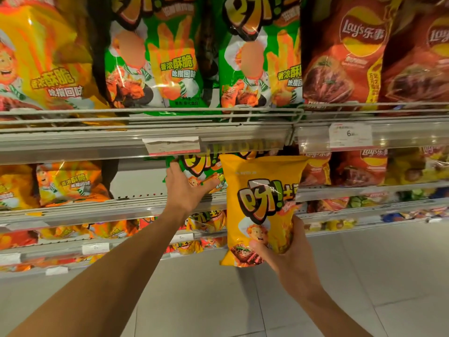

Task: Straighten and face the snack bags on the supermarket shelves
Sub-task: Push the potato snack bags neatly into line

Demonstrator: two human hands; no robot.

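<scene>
My right hand grips the lower end of a yellow snack bag and holds it upright in front of the shelves, clear of them. My left hand reaches into the second shelf and its spread fingers touch a green snack bag that stands there; the thumb lies against the bag's lower front. The yellow bag covers the right part of that green bag.
The upper shelf carries a yellow bag, two green bags and red Lay's bags behind a wire rail. Orange bags stand left on the second shelf beside a gap. Lower shelves hold more bags. Grey tiled floor lies below.
</scene>
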